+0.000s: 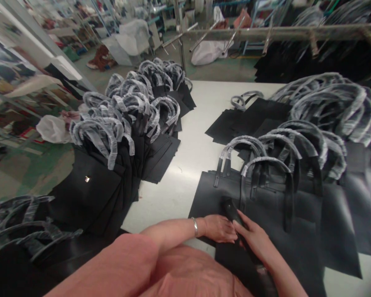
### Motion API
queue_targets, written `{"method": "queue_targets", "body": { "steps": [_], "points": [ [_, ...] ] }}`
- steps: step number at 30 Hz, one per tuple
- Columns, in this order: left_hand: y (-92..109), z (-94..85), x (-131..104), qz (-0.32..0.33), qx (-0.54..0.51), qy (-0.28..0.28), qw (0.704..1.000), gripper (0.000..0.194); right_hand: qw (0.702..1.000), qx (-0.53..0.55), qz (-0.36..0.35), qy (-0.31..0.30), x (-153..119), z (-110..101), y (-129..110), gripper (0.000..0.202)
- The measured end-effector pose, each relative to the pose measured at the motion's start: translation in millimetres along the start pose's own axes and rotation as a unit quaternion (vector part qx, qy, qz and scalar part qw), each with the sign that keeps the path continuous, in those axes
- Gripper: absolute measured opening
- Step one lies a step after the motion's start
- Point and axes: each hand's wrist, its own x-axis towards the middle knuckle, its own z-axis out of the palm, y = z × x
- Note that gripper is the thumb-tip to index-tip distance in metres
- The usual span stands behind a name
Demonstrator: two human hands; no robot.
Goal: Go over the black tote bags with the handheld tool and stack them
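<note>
The person stands at the near edge of the white surface [191,144], both hands low at about six o'clock. The left hand [219,228] lies flat on the near edge of a black bag [266,214], fingers stretched out and together, pressing rather than gripping. A silver bracelet [195,226] sits on that wrist. The right hand [253,237] touches the left at the fingertips and its fingers are curled around a small dark tool [230,208] that points up toward twelve o'clock onto the bag's front; what the tool is I cannot tell.

The bag lies flat right in front of the person, its two handles [266,165] wrapped in clear plastic and arching away toward twelve o'clock. It lies on top of more bags of the same kind, which spread out toward three o'clock in an overlapping row [327,119], wrapped handles up.

At about ten o'clock a big heap of black bags [126,132] lies fanned out, handles bunched at the top; one bag at the near end shows a small metal clasp [87,179]. More wrapped handles [18,227] lie at eight o'clock by the person's left elbow. A metal rail [266,32] runs across the far edge at one o'clock, with dark goods hanging behind it. The salmon-coloured sleeve [126,268] fills the bottom of the view.
</note>
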Motion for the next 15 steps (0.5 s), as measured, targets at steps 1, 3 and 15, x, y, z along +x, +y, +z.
{"method": "queue_targets", "body": {
  "steps": [1, 3, 15],
  "points": [
    [0.0, 1.1, -0.2, -0.003, -0.002, -0.002, 1.0, 0.027, 1.0, -0.019, -0.009, 0.004, 5.5, 4.4, -4.7, 0.062],
    [0.7, 2.6, -0.2, -0.01, -0.006, -0.005, 1.0, 0.026, 0.998, -0.055, -0.024, 0.004, 11.7, 8.7, -11.3, 0.066],
    [2.3, -1.0, 1.9, -0.019, -0.02, -0.028, 0.999, 0.016, 0.991, -0.11, -0.035, 0.063, 6.3, 12.4, -24.4, 0.068]
  ]
}}
